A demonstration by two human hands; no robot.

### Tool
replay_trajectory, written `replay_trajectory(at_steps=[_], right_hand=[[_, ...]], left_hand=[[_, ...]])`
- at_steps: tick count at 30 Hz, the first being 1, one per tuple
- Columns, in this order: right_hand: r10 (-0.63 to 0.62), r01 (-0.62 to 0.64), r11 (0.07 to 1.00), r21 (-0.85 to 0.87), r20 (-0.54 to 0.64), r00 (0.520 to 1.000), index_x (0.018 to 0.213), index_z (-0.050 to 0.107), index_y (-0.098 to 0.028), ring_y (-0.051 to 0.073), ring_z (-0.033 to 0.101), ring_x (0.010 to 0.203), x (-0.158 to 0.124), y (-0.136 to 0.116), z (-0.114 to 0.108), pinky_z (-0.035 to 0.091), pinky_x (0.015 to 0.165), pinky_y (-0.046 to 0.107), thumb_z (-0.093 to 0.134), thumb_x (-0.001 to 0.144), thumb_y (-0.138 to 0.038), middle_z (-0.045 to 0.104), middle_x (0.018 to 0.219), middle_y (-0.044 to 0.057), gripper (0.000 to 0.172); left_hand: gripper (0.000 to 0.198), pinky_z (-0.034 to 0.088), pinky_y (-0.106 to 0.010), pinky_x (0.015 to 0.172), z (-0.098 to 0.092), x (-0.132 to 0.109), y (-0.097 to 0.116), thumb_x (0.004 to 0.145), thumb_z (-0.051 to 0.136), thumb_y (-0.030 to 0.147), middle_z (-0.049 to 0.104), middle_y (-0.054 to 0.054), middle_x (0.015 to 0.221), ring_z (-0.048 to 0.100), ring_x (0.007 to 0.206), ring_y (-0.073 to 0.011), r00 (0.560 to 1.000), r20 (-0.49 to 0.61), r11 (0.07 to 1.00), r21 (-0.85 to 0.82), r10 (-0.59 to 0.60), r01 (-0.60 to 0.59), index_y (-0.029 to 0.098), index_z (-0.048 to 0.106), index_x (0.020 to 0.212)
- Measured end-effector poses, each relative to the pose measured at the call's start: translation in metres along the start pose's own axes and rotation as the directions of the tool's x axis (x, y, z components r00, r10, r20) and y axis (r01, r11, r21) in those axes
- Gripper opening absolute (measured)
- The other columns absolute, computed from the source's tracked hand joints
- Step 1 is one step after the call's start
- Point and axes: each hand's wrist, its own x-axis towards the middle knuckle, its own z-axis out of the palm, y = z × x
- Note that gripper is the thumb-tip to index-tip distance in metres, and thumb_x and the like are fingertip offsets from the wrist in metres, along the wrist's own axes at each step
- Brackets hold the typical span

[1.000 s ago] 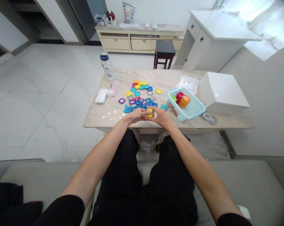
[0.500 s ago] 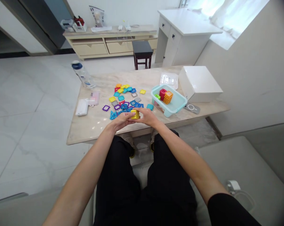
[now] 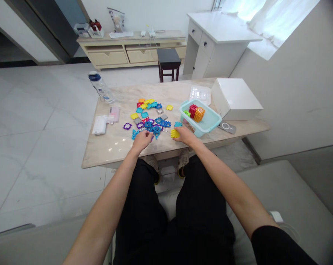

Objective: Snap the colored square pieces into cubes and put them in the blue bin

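Observation:
My right hand (image 3: 185, 135) is closed around a yellow block of toothed puzzle tiles (image 3: 174, 133), near the table's front edge. Just behind that block lies a turquoise tile (image 3: 178, 124). My left hand (image 3: 143, 141) is at the near side of a loose pile of blue and purple toothed tiles (image 3: 149, 126). Its fingertips are drawn together beside a bit of purple, and what they hold, if anything, is hidden. Farther back lie yellow tiles (image 3: 149, 101), a grey tile (image 3: 164, 116) and a lone purple tile (image 3: 127, 126).
Right of my right hand stands a pale turquoise bin (image 3: 210, 125) with red, orange and green tile blocks inside. Behind it are a clear plastic lid (image 3: 200, 94) and a white box (image 3: 238, 95). A water bottle (image 3: 102, 88) and a white packet (image 3: 99, 125) are at left.
Both hands were on the yellow block together. The right hand has carried it rightward, while the left has let go and is now at the blue and purple tiles.

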Motion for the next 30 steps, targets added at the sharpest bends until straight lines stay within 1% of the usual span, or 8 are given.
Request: replay_trajectory(at_steps=[2,5,8,11,17,21,25,30], right_hand=[[0.040,-0.035,0.996,-0.076,0.060,0.997,0.134,0.079,-0.011,0.037,0.076,0.132,0.000,0.002,0.000,0.056,0.118,0.044,0.095,0.092,-0.029,0.081,0.136,0.023,0.048],[0.066,-0.049,0.988,-0.147,0.108,0.992,0.123,0.083,-0.013,0.038,0.077,0.127,0.005,-0.003,0.003,0.059,0.112,0.043,0.096,0.090,-0.029,0.083,0.129,0.023,0.039],[0.090,-0.066,0.980,-0.185,0.127,0.988,0.118,0.084,-0.012,0.039,0.079,0.121,0.011,-0.009,0.009,0.061,0.108,0.042,0.096,0.088,-0.026,0.083,0.126,0.025,0.035],[0.102,-0.071,0.977,-0.199,0.148,0.984,0.117,0.084,-0.013,0.038,0.080,0.122,0.017,-0.013,0.015,0.061,0.108,0.040,0.096,0.087,-0.022,0.084,0.127,0.024,0.034],[0.133,-0.099,0.976,-0.194,0.172,0.976,0.119,0.084,-0.014,0.037,0.080,0.125,0.026,-0.012,0.023,0.061,0.112,0.040,0.099,0.083,-0.023,0.083,0.134,0.022,0.040],[0.153,-0.123,0.976,-0.181,0.162,0.975,0.118,0.084,-0.012,0.040,0.079,0.125,0.027,-0.008,0.026,0.062,0.113,0.044,0.099,0.085,-0.028,0.082,0.133,0.024,0.039],[0.150,-0.128,0.979,-0.157,0.140,0.979,0.114,0.084,-0.011,0.043,0.077,0.126,0.025,-0.008,0.027,0.061,0.114,0.046,0.101,0.082,-0.026,0.080,0.135,0.027,0.040],[0.137,-0.088,0.959,-0.269,0.170,0.976,0.129,0.078,-0.010,0.038,0.071,0.134,0.021,-0.014,0.023,0.057,0.120,0.044,0.095,0.089,-0.031,0.076,0.140,0.023,0.048]], left_hand=[[0.025,0.055,-0.030,0.079,0.001,-0.002,-0.001,0.102,0.064,0.044,0.086,-0.007,0.099,0.084,0.088,-0.0252,1.000,0.015,1.000,0.006,0.023,-0.024,0.021,0.074,0.098],[0.022,0.055,-0.030,0.081,0.002,-0.008,-0.001,0.100,0.068,0.042,0.085,-0.005,0.094,0.084,0.087,-0.0254,0.998,0.030,0.998,0.013,0.062,-0.063,0.022,0.075,0.097],[0.020,0.055,-0.031,0.083,0.000,-0.014,0.000,0.100,0.069,0.042,0.086,-0.006,0.099,0.084,0.088,-0.0265,0.995,0.028,0.995,0.030,0.099,-0.100,0.023,0.076,0.098],[0.020,0.054,-0.031,0.081,-0.003,-0.016,-0.001,0.100,0.068,0.041,0.086,-0.007,0.103,0.084,0.087,-0.0269,0.992,0.034,0.992,0.044,0.119,-0.120,0.023,0.076,0.098],[0.020,0.053,-0.032,0.081,-0.006,-0.014,-0.003,0.102,0.065,0.038,0.086,-0.007,0.106,0.084,0.085,-0.0265,0.989,0.068,0.988,0.073,0.131,-0.136,0.022,0.075,0.100],[0.022,0.054,-0.031,0.081,-0.006,-0.012,-0.005,0.102,0.064,0.040,0.086,-0.007,0.106,0.085,0.086,-0.0262,0.988,0.086,0.987,0.085,0.130,-0.138,0.022,0.076,0.101],[0.025,0.054,-0.031,0.080,-0.004,-0.010,-0.007,0.103,0.064,0.042,0.087,-0.008,0.112,0.085,0.085,-0.0261,0.988,0.086,0.987,0.094,0.126,-0.134,0.021,0.076,0.104],[0.026,0.057,-0.031,0.081,0.000,-0.007,-0.011,0.101,0.063,0.042,0.087,-0.007,0.107,0.085,0.086,-0.0254,0.987,0.091,0.986,0.087,0.131,-0.139,0.021,0.078,0.107]])
